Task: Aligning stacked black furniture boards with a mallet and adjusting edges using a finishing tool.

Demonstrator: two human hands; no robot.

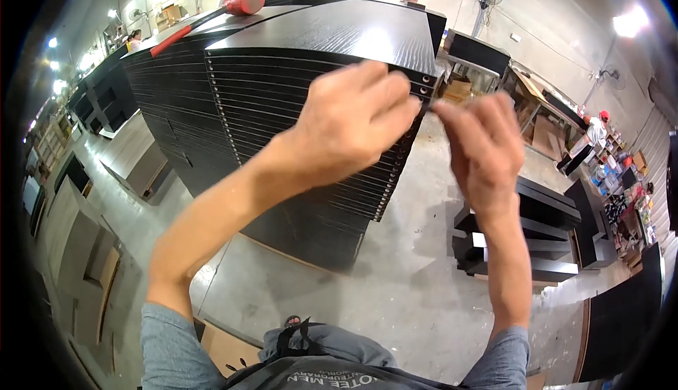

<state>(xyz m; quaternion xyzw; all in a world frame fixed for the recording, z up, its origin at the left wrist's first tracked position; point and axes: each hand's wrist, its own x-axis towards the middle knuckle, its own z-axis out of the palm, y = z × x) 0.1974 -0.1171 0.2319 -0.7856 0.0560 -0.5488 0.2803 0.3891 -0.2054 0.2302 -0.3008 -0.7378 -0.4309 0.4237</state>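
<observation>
A tall stack of black panels (282, 72) stands in front of me, with rows of small round holes or fittings along the panels' end edges. My left hand (353, 115) is raised before the upper right part of the stack, its fingers closed in a pinch toward the right corner. Just right of that corner is my right hand (487, 146), also pinching, its fingertips close to the left ones. Something small and dark seems to lie between the fingertips, too blurred to name. A red-headed mallet (244, 3) with a red grip rests on top of the stack, to the left.
Black boards (537, 228) lie piled on the floor at right. Grey wood-look panels (134, 153) stand at left. A workbench (544, 104) is at the far right, near a person in a red cap (597, 132). Other people are partly visible behind the stack.
</observation>
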